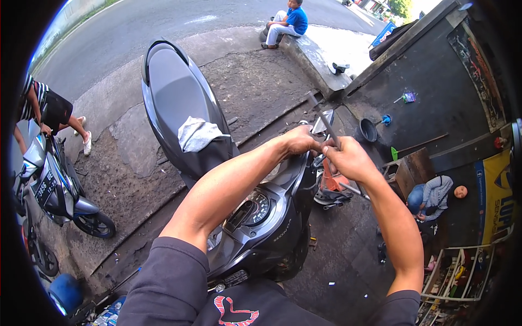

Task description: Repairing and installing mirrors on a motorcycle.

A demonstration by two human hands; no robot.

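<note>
A black scooter (pixel 272 239) with a round speedometer (pixel 255 210) stands before me, its seat (pixel 179 92) stretching away to the far left. My right hand (pixel 350 158) is closed around a long grey metal rod (pixel 327 120), which slants up and away from the fist. Close against it, my left hand (pixel 300 140) is closed with its fingers pinched together over the scooter's handlebar end. What those fingers hold is hidden. A small mirror-like piece (pixel 323 121) shows just beyond both hands. On the seat lies a crumpled pale cloth (pixel 199 135).
To the left, a person holds another scooter (pixel 62 190). One person sits on the far kerb (pixel 312 60), another crouches at right near a wire rack (pixel 457 271). A black bucket (pixel 367 130) and an orange-and-black part (pixel 333 183) lie beyond my right arm.
</note>
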